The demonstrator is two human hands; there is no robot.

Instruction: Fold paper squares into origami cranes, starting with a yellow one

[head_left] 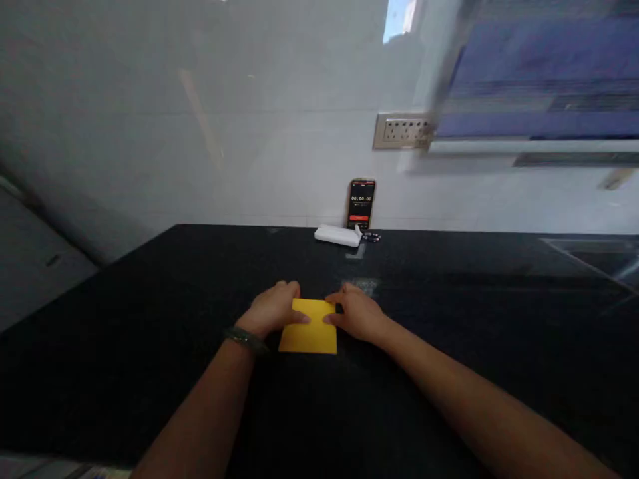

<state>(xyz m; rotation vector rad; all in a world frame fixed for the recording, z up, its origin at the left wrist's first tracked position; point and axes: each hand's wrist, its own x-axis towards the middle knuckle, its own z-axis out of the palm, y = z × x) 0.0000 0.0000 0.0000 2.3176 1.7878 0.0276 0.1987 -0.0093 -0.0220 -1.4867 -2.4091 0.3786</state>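
Observation:
A small square of yellow paper (309,337) is in front of me, over the black countertop. My left hand (273,309) grips its left edge, with the thumb lying on the paper's face and the fingers curled behind the upper left corner. On the other side, my right hand (357,313) grips the upper right edge in the same way, thumb on top. Both thumbs point inward with a short gap between them. Whether the paper rests on the counter or is slightly raised, I cannot tell. A dark bracelet (246,339) circles my left wrist.
Against the tiled wall leans a phone (361,203) showing a timer at zeros. Before it lies a white power-bank-like block (338,235) beside a beaded strap (371,237). A socket panel (402,130) is on the wall. The black countertop (150,319) reaches a sink-like recess (599,256) at right.

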